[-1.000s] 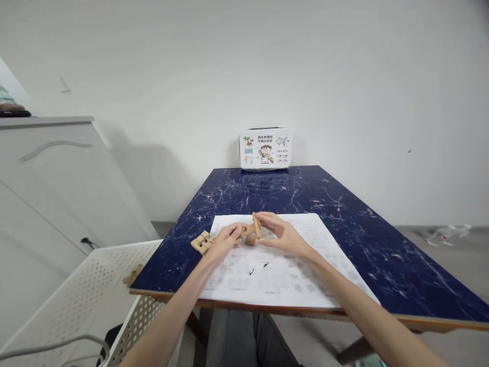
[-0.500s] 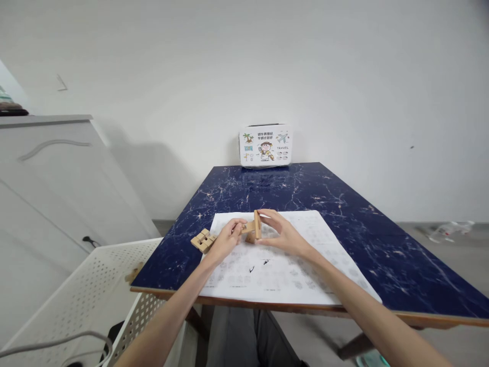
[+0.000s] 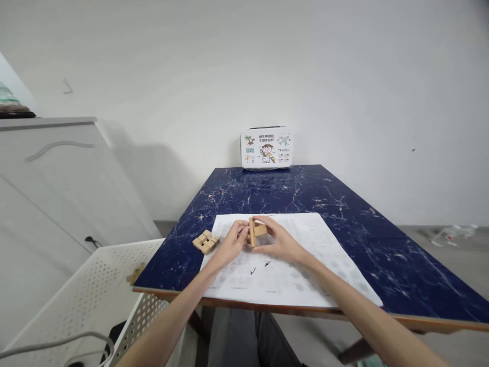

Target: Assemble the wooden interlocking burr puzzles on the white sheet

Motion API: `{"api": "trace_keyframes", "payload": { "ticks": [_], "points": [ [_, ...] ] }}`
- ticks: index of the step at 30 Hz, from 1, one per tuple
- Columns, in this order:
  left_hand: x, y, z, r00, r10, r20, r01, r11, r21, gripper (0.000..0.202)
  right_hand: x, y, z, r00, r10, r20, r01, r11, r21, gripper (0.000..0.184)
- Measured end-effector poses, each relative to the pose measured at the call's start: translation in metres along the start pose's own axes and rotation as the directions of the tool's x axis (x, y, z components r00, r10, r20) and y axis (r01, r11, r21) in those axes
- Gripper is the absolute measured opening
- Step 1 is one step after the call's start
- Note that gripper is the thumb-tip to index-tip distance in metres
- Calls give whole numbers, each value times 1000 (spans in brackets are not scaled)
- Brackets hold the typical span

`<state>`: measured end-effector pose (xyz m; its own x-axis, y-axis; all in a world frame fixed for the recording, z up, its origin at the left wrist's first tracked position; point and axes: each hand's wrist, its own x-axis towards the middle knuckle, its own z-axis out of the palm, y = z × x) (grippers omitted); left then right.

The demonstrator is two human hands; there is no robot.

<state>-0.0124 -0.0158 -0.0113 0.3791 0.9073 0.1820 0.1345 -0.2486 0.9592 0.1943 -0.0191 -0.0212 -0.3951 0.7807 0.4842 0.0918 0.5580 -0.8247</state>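
Between my two hands is a small assembly of pale wooden puzzle pieces, held just over the printed paper sheet (image 3: 267,280). An upright wooden bar (image 3: 251,232) stands at its middle, and a wooden block (image 3: 261,230) juts out from it to the right. My right hand (image 3: 281,240) grips the bar by its top and bottom ends, thumb and fingers spread around the block. My left hand (image 3: 233,243) is closed at the bar's left side, its fingertips pinching a wooden piece that they mostly hide. Left of that hand lies a group of notched wooden pieces (image 3: 206,242).
A white printed case (image 3: 266,148) stands at the back of the blue marbled table (image 3: 263,191), against the wall. At the left are a white perforated basket (image 3: 95,270) with a cable and a white cabinet (image 3: 57,168).
The bar has shifted a little left, closer to my left hand. A block now sticks out on its right side, where earlier a wooden piece showed on its left.
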Motion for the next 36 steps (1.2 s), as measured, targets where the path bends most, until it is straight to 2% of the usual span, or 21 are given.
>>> {"api": "trace_keyframes", "payload": {
  "ticks": [3, 8, 16, 24, 29, 34, 36],
  "points": [
    [-1, 2, 2, 1000, 12, -1, -12, 1000, 7, 46, -1, 0, 3, 1000, 0, -17, -1, 999, -50, 88],
    [-2, 1, 4, 997, 81, 9, -81, 995, 65, 41, -3, -8, 3, 999, -32, 28, 36, 989, -144, 90],
    [-1, 2, 3, 992, 122, -11, -119, 982, 147, 39, -2, -18, 0, 1000, 15, 14, -14, 995, -100, 82],
    [-2, 7, 3, 993, 109, -47, -103, 988, 119, 38, -2, -19, -2, 998, 46, 32, -44, 998, -36, 85],
    [-3, 13, 4, 998, 49, -26, -48, 998, 40, 41, -1, -19, -4, 999, 20, 30, -19, 1000, -18, 83],
    [-6, 23, 3, 989, -130, 78, 140, 978, -153, 49, -1, -21, -6, 1000, 13, 29, -13, 1000, 8, 85],
    [-6, 25, 3, 981, -164, 100, 181, 964, -196, 47, -1, -23, -6, 1000, 19, 21, -20, 1000, 12, 84]
  ]
}}
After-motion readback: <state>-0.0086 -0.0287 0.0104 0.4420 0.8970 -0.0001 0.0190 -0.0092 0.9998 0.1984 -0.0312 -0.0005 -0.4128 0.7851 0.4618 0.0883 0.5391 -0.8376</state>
